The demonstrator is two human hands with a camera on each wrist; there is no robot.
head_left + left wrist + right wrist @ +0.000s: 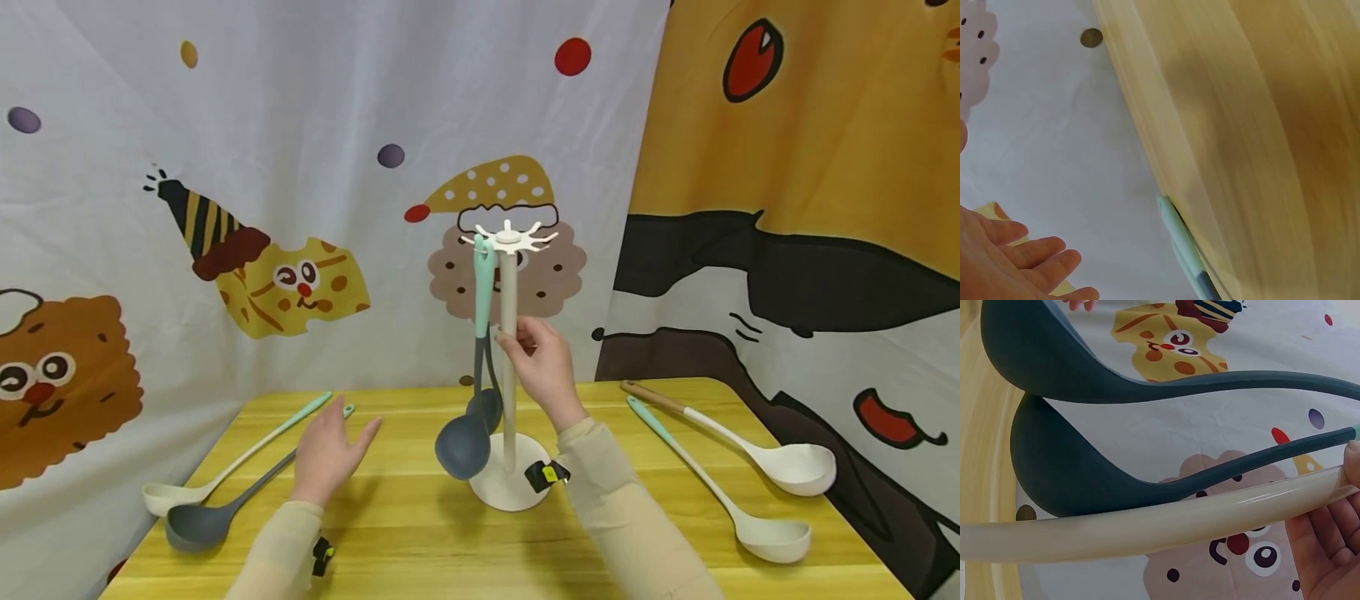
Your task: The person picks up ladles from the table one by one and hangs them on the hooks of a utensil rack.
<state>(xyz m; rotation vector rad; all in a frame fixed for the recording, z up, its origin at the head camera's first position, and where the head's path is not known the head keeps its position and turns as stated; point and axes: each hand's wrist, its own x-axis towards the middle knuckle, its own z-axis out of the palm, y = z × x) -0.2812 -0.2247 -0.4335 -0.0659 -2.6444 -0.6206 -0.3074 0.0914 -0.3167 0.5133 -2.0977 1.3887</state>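
Note:
A cream rack stand [509,383] with a hooked top stands mid-table. From its left side hang two dark grey ladles, the front ladle [462,447] with a mint handle and a rear ladle [491,408] partly hidden behind it. My right hand [546,367] holds the stand's pole [1147,536] between thumb and fingers, close by the ladle handles. Over the table's left side, my left hand [327,457] has its fingers extended and holds nothing. It partly covers the handle of a grey ladle [198,527], which lies beside a white ladle [176,497] with a mint handle.
On the table's right lie a white ladle [798,467] with a brown handle end and a white ladle [772,537] with a mint handle. A patterned curtain [315,150] hangs behind the wooden table [390,542].

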